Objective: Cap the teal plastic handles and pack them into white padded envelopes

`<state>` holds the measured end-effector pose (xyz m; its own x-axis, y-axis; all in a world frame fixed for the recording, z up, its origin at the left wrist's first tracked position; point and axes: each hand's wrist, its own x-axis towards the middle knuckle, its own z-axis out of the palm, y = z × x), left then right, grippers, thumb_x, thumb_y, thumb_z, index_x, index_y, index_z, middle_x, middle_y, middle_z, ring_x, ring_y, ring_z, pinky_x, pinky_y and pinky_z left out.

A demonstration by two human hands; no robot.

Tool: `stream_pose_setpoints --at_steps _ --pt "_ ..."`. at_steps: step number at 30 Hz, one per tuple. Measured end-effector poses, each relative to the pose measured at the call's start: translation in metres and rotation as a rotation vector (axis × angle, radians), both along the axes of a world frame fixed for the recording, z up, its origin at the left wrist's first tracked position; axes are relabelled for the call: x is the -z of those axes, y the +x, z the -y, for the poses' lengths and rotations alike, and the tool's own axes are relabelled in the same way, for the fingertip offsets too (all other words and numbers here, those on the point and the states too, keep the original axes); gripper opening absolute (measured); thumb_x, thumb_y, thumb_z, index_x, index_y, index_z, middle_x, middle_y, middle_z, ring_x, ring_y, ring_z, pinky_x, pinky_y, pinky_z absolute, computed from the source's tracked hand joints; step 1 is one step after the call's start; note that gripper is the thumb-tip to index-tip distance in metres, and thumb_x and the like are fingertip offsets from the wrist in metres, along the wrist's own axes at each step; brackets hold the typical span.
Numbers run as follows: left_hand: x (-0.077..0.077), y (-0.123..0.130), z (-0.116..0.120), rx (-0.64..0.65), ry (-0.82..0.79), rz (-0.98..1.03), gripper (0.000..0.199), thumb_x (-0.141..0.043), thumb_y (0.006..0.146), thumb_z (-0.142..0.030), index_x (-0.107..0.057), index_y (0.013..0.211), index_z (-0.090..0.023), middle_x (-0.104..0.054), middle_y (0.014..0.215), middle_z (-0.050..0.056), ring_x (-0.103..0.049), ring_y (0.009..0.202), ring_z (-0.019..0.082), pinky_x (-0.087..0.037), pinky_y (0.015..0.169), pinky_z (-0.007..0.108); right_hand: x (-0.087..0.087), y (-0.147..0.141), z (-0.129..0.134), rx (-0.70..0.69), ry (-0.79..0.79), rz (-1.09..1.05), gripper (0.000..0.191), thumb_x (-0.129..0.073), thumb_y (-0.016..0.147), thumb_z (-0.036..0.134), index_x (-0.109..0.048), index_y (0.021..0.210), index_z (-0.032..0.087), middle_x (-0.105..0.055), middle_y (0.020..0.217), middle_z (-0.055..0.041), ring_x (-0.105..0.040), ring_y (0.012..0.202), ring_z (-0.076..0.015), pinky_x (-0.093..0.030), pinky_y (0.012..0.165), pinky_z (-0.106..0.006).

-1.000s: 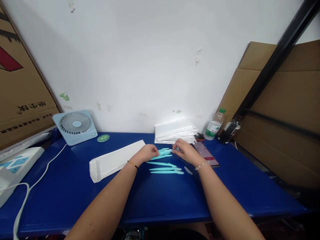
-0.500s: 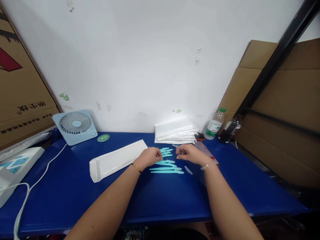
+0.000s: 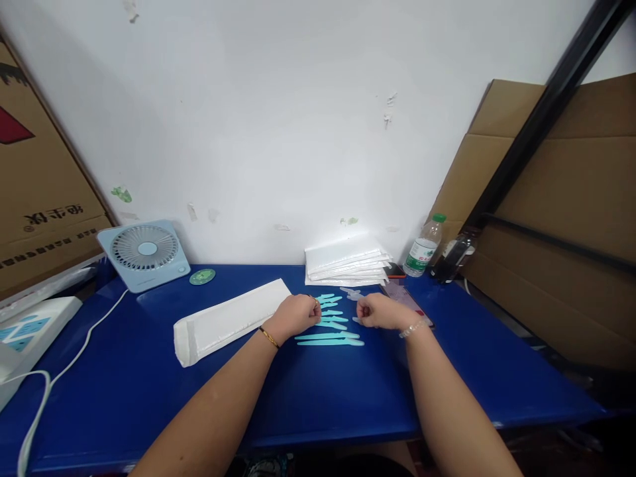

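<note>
Several thin turquoise sticks [image 3: 328, 342] lie in a column on the blue table. My left hand [image 3: 299, 313] is closed at their left ends, its fingertips pressed together over the upper sticks; whatever it grips is too small to name. On the right, my right hand [image 3: 378, 311] is closed in a pinch, with the tip of a translucent white piece showing at its fingertips. More translucent pieces [image 3: 352, 293] lie just above that hand. A long white padded envelope [image 3: 233, 318] rests left of my left hand.
Behind the sticks, a stack of white envelopes [image 3: 342, 262] stands against the wall. A light blue fan [image 3: 146, 255], a green disc [image 3: 202, 276] and a power strip [image 3: 30, 328] are left. Bottles [image 3: 422, 248] and a phone [image 3: 405, 301] are right.
My right hand has closed and now holds a translucent piece; the loose piece below it no longer lies there. My left hand has moved slightly. The view has shifted a little.
</note>
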<state>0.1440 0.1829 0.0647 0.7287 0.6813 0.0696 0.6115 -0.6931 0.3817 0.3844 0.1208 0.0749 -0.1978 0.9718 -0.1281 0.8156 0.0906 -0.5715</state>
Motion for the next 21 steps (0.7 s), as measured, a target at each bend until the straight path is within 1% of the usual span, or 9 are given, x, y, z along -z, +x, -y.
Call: stream_pose_setpoints --at_steps 3,5,7,9,12,14,17,19,21 --pt "0.001 -0.002 -0.005 -0.028 -0.123 0.110 0.016 -0.052 0.075 -0.028 -0.065 0.077 -0.019 -0.066 0.075 0.002 -0.057 0.066 0.015 -0.038 0.058 0.023 0.001 0.003 -0.005 0.079 0.144 -0.288 0.020 -0.059 0.074 0.029 -0.061 0.091 0.020 -0.058 0.066 0.0020 -0.055 0.051 -0.0114 -0.043 0.052 -0.024" --pt "0.001 -0.003 -0.008 -0.058 -0.236 0.193 0.021 -0.052 0.075 -0.035 -0.064 0.081 -0.018 -0.065 0.075 0.002 -0.056 0.065 0.014 -0.039 0.057 0.023 0.000 0.001 -0.008 0.154 0.248 -0.482 0.028 -0.058 0.077 0.037 -0.057 0.100 0.022 -0.055 0.069 0.0033 -0.057 0.052 -0.0111 -0.046 0.053 -0.024" --pt "0.000 -0.003 -0.010 -0.077 -0.323 0.263 0.026 -0.053 0.074 -0.039 -0.063 0.084 -0.017 -0.064 0.075 0.002 -0.056 0.066 0.014 -0.040 0.057 0.022 -0.002 -0.004 -0.011 0.233 0.313 -0.644 0.031 -0.059 0.076 0.044 -0.053 0.097 0.021 -0.053 0.067 0.0039 -0.059 0.054 -0.0121 -0.044 0.049 -0.022" --pt "-0.001 -0.004 -0.011 -0.085 -0.376 0.315 0.030 -0.054 0.073 -0.043 -0.062 0.084 -0.016 -0.063 0.075 0.002 -0.055 0.066 0.014 -0.041 0.057 0.022 -0.004 -0.009 -0.012 0.306 0.348 -0.760 0.034 -0.062 0.074 0.048 -0.050 0.091 0.021 -0.055 0.068 0.0036 -0.060 0.054 -0.0125 -0.039 0.043 -0.019" --pt "-0.001 -0.005 -0.012 -0.084 -0.413 0.357 0.033 -0.054 0.073 -0.046 -0.062 0.083 -0.015 -0.061 0.072 0.001 -0.053 0.063 0.012 -0.040 0.056 0.022 -0.004 -0.015 -0.014 0.344 0.356 -0.834 0.037 -0.064 0.071 0.050 -0.047 0.086 0.021 -0.060 0.072 0.0020 -0.058 0.050 -0.0105 -0.035 0.040 -0.018" --pt "-0.001 -0.005 -0.013 -0.084 -0.420 0.377 0.034 -0.055 0.072 -0.047 -0.063 0.082 -0.015 -0.060 0.070 0.001 -0.052 0.062 0.012 -0.039 0.055 0.022 -0.003 -0.017 -0.015 0.341 0.365 -0.848 0.036 -0.065 0.070 0.050 -0.048 0.086 0.022 -0.061 0.068 0.0026 -0.056 0.048 -0.0100 -0.034 0.039 -0.019" --pt "0.001 -0.005 -0.014 -0.092 -0.434 0.405 0.037 -0.056 0.071 -0.050 -0.062 0.082 -0.015 -0.060 0.070 0.000 -0.051 0.061 0.011 -0.039 0.055 0.022 -0.002 -0.017 -0.016 0.342 0.377 -0.886 0.035 -0.069 0.069 0.046 -0.055 0.087 0.020 -0.060 0.061 0.0022 -0.060 0.052 -0.0123 -0.040 0.043 -0.020" --pt "0.002 -0.004 -0.015 -0.095 -0.448 0.412 0.038 -0.057 0.071 -0.050 -0.062 0.084 -0.015 -0.060 0.071 0.000 -0.051 0.062 0.011 -0.039 0.056 0.022 -0.001 -0.016 -0.017 0.353 0.343 -0.935 0.035 -0.072 0.067 0.045 -0.059 0.084 0.017 -0.064 0.065 -0.0014 -0.064 0.059 -0.0148 -0.046 0.049 -0.022" --pt "0.002 -0.004 -0.015 -0.092 -0.452 0.409 0.038 -0.056 0.071 -0.050 -0.062 0.085 -0.015 -0.061 0.074 0.001 -0.051 0.063 0.011 -0.040 0.057 0.022 0.000 -0.016 -0.017 0.375 0.297 -0.964 0.036 -0.074 0.065 0.046 -0.060 0.080 0.016 -0.067 0.069 -0.0047 -0.065 0.061 -0.0161 -0.048 0.051 -0.023"
